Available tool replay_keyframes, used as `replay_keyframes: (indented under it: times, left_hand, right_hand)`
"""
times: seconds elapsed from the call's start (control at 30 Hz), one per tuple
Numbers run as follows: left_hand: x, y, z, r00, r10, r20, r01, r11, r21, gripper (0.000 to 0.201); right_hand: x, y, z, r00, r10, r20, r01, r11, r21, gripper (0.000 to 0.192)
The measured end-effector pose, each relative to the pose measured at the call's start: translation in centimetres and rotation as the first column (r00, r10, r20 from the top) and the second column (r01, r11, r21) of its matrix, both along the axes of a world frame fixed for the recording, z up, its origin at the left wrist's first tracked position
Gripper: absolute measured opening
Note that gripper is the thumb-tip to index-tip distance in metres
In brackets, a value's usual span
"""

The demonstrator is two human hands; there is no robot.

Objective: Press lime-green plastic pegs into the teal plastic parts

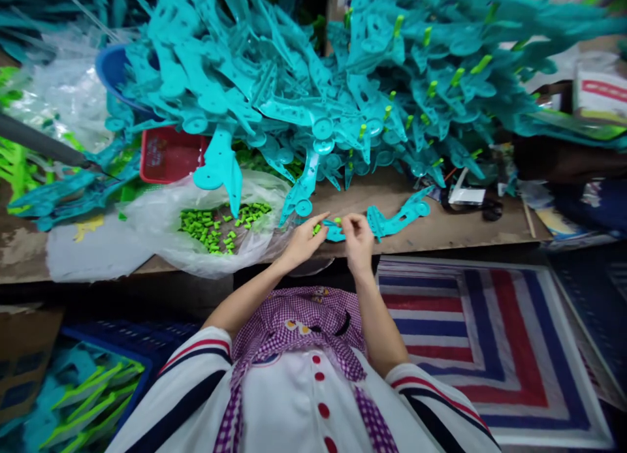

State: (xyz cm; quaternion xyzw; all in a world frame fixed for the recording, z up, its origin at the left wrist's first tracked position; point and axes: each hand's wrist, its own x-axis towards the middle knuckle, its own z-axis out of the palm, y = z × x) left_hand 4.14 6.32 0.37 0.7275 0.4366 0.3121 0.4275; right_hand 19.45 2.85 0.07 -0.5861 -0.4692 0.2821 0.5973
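Observation:
At the table's front edge, my left hand (304,242) is closed with finger and thumb at the near end of a teal plastic part (335,232). A small green plastic piece (317,229) shows beside that thumb. My right hand (358,241) is pinched shut over the same area, and its fingertips hide what they grip. Just left of them another green piece (337,220) is visible. To the right lies a jointed teal length (404,219); whether it joins the part between my hands is hidden. An open clear plastic bag (259,244) at left holds many small green pieces (206,231).
Teal parts (294,81) form a large heap across the back, some with green pieces fitted. A red tray (171,154) and blue basin (115,74) stand at left. Below right is a striped bag (504,329); below left, a blue crate (142,368) of parts.

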Motion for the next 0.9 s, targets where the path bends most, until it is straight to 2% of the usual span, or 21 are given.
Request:
replay_keyframes:
  times: [0.07, 0.1, 0.17, 0.2, 0.27, 0.33, 0.4, 0.47, 0.5, 0.57, 0.63, 0.7, 0.8, 0.9]
  left_hand:
    - [1.7, 0.1, 1.2, 0.998, -0.056, -0.018, 0.056, 0.998, 0.021, 0.039]
    - [2.8, 0.3, 1.8, 0.992, -0.111, -0.053, 0.114, 0.992, 0.061, 0.038]
    - [5.8, 0.7, 2.8, 0.952, -0.238, -0.192, 0.267, 0.953, 0.144, 0.037]
    - [7.5, 1.1, 3.0, 0.913, -0.289, -0.290, 0.344, 0.925, 0.162, 0.038]
    - [10.7, 1.9, 2.9, 0.810, -0.311, -0.497, 0.430, 0.891, 0.143, 0.042]
    - [12.8, 2.4, 2.1, 0.694, -0.290, -0.659, 0.458, 0.884, 0.094, 0.045]
    - [13.3, 2.5, 1.1, 0.611, -0.265, -0.746, 0.470, 0.880, 0.073, 0.046]
    - [12.6, 2.2, 0.3, 0.575, -0.248, -0.780, 0.487, 0.869, 0.083, 0.045]
    - [11.9, 2.0, 0.0, 0.565, -0.239, -0.790, 0.495, 0.864, 0.092, 0.046]
    - [10.9, 1.5, -0.1, 0.540, -0.235, -0.808, 0.515, 0.852, 0.096, 0.047]
    - [10.4, 1.3, 0.0, 0.508, -0.241, -0.827, 0.536, 0.840, 0.085, 0.049]
    - [10.4, 1.2, 0.0, 0.493, -0.235, -0.838, 0.544, 0.835, 0.086, 0.049]
    - [10.7, 1.2, -0.2, 0.502, -0.220, -0.836, 0.530, 0.842, 0.097, 0.049]
    - [10.8, 1.2, -0.5, 0.520, -0.234, -0.821, 0.526, 0.845, 0.092, 0.049]
  right_hand:
    - [3.4, -0.6, -0.3, 0.984, -0.175, -0.032, 0.174, 0.984, -0.024, 0.029]
    - [5.3, -0.9, -0.6, 0.968, -0.252, 0.010, 0.252, 0.967, -0.036, 0.031]
    - [9.2, -1.5, -1.4, 0.920, -0.335, 0.203, 0.350, 0.936, -0.041, 0.035]
    - [11.0, -1.8, -1.9, 0.884, -0.333, 0.330, 0.364, 0.931, -0.037, 0.036]
    - [14.0, -2.4, -3.0, 0.786, -0.241, 0.570, 0.333, 0.941, -0.062, 0.039]
    - [15.8, -3.2, -3.9, 0.679, -0.096, 0.728, 0.286, 0.948, -0.141, 0.040]
    - [16.8, -4.1, -4.2, 0.598, 0.045, 0.800, 0.246, 0.940, -0.237, 0.040]
    - [17.3, -4.8, -3.7, 0.562, 0.136, 0.816, 0.203, 0.934, -0.295, 0.039]
    - [17.6, -5.0, -3.2, 0.572, 0.156, 0.805, 0.176, 0.936, -0.306, 0.038]
    - [18.4, -4.7, -1.8, 0.660, 0.132, 0.740, 0.127, 0.951, -0.283, 0.036]
    - [19.5, -3.5, -0.6, 0.797, 0.030, 0.603, 0.118, 0.972, -0.203, 0.035]
    - [20.8, -1.6, -0.2, 0.888, -0.084, 0.452, 0.148, 0.983, -0.109, 0.037]
    - [22.6, 1.5, -1.3, 0.920, -0.147, 0.363, 0.180, 0.982, -0.057, 0.039]
    - [23.4, 3.3, -3.2, 0.894, -0.213, 0.393, 0.245, 0.969, -0.032, 0.039]
